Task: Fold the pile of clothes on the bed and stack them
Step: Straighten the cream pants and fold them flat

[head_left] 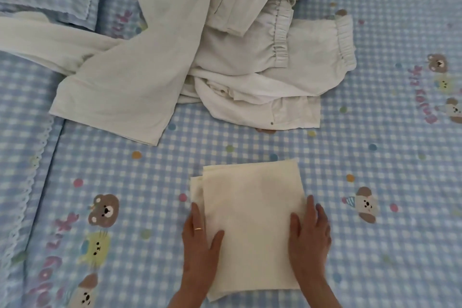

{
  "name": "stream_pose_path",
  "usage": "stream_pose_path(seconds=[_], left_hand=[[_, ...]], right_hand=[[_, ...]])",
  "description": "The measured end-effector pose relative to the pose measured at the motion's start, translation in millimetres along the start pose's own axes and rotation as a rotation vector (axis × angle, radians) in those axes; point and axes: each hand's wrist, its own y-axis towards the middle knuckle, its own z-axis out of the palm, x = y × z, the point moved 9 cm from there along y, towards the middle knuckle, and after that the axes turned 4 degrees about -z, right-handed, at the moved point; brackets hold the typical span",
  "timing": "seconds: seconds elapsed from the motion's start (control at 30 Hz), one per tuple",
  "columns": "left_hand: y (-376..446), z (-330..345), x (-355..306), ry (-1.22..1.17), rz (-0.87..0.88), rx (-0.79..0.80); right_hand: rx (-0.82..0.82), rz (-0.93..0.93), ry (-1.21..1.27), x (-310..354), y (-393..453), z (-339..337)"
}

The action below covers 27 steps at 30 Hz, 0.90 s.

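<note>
cream folded garment [252,222] pressed flat, left hand [200,235], right hand [310,230]; maybe trousers.

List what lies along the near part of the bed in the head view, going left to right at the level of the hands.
Bear print → left hand → folded cream cloth → right hand → dog print with party hat, all on the blue checked sheet.

Hands (both flat) [200,235] press folded garment [252,227].
</note>
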Motion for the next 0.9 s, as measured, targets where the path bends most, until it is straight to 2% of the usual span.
stream_pose_path(seconds=[0.07,0.17,0.27,0.33,0.5,0.73,0.9], left_hand=[[-8.3,8.7,6.3,-0.035,-0.075,-0.035],[-6.6,8.8,9.6,-0.056,-0.13,-0.057],[-6.6,3.8,-9.3,-0.077,-0.044,-0.077],[-12.1,1.3,-27.6,-0.063,-0.002,-0.091],[-48.9,49.9,-103.6,0.001,0.109,-0.009],[-147.8,244.4,-258.3,-0.067,0.283,0.174],[-224.7,395.0,-361.1,-0.146,0.331,0.308]], right_hand=[[0.166,0.04,0.047,-14.8,9.7,18.1],[0.229,0.012,0.125,-17.7,11.8,28.0],[0.193,0.036,0.268,-24.5,19.6,18.0],[0.158,-0.012,0.301,-21.9,24.0,4.1],[0.054,-0.053,0.311,-69.3,40.1,-77.9],[-0.158,0.009,0.183,-239.8,85.3,-289.7],[-0.324,0.068,0.121,-373.4,113.6,-428.4]])
